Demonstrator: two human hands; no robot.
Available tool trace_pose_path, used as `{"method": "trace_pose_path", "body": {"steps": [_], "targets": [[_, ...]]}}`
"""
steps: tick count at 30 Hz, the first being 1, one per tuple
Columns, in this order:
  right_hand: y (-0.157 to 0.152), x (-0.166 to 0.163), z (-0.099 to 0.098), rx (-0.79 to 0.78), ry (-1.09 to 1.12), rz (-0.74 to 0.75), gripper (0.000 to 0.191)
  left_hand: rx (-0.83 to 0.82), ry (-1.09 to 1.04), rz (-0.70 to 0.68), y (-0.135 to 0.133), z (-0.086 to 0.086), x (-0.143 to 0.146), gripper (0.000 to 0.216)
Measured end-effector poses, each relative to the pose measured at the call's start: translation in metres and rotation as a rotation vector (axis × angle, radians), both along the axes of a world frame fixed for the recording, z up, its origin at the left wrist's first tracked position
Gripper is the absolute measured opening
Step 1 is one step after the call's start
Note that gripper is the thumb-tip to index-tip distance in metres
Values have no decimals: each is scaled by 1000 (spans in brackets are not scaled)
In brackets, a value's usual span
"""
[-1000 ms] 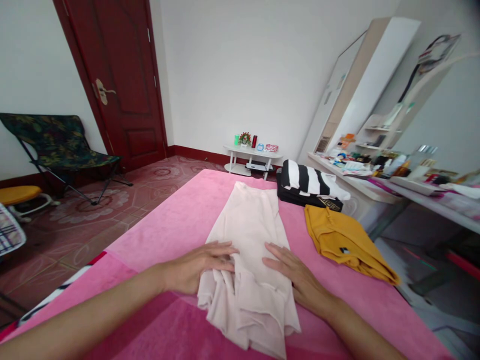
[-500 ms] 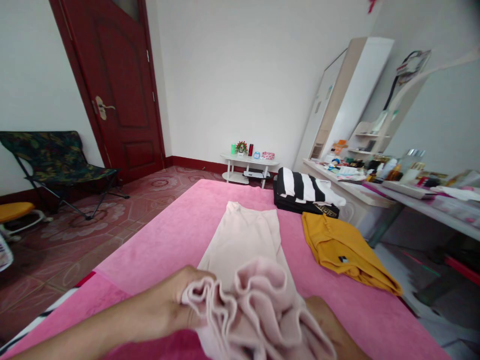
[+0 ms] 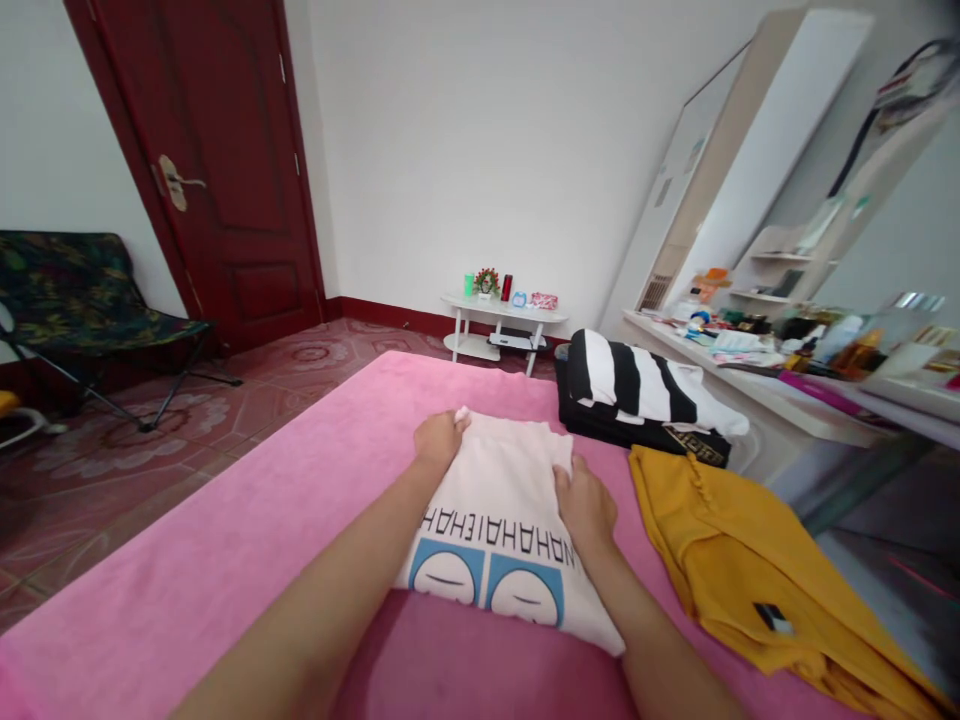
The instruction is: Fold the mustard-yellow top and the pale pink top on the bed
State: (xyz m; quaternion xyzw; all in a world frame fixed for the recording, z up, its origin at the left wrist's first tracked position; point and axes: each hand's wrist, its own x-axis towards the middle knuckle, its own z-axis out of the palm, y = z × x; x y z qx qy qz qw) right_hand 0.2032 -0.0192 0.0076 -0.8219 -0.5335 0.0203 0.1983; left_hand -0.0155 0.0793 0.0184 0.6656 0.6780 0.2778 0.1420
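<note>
A pale pink sweatshirt (image 3: pixel 510 470) lies folded on the pink bedspread (image 3: pixel 300 480), its printed letters and blue face pictures upside down towards me. My left hand (image 3: pixel 439 438) is closed on its far left corner, where a small bunch of cloth sticks out past the fingers. At the far right edge, my right hand (image 3: pixel 586 500) grips the cloth between thumb and fingers. Both forearms reach forward along the sides of the sweatshirt. A mustard-yellow garment (image 3: pixel 735 540) lies to the right of my right hand, apart from it.
Beyond the yellow garment sits a pile of black clothing with a black-and-white striped garment (image 3: pixel 637 375) on top. A dressing table (image 3: pixel 757 395) crowded with bottles stands at the right. Ahead is a small white table (image 3: pixel 502 312); a camouflage folding chair (image 3: pixel 97 300) stands left.
The gathered near end of the sweatshirt has been brought forward and laid over, so the print now shows. Both hands have moved away from me to its far corners. The view has shifted slightly.
</note>
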Motion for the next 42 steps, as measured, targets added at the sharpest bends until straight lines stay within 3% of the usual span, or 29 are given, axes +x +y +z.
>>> {"method": "trace_pose_path", "body": {"steps": [3, 6, 12, 14, 16, 19, 22, 24, 27, 33, 42], "targets": [[3, 3, -8, 30, -39, 3, 40, 12, 53, 39, 9, -20, 0, 38], [4, 8, -7, 98, 14, -7, 38, 76, 94, 64, 10, -23, -3, 37], [7, 18, -12, 271, 207, 22, 34, 312, 210, -8, -10, 11, 2, 36], [6, 19, -11, 398, 240, 27, 33, 321, 255, -133, -27, 22, 7, 33], [2, 17, -6, 586, 219, 81, 33, 265, 295, -359, -49, 24, 15, 41], [-6, 8, 5, 707, 185, 364, 35, 128, 328, -578, -77, 9, 26, 66], [-10, -8, 8, 402, 156, 735, 48, 51, 343, -592, -86, -8, 32, 69], [-9, -17, 4, 147, 81, 840, 58, 29, 355, -599, -80, -12, 32, 67], [-2, -22, -4, -10, -40, 773, 63, 20, 355, -585, -66, -12, 29, 61], [11, -20, -5, -62, -114, 586, 65, 49, 334, -497, -52, -14, 27, 55], [-3, -20, 13, -345, -29, 555, 78, -75, 356, -527, -72, -12, 16, 61]]}}
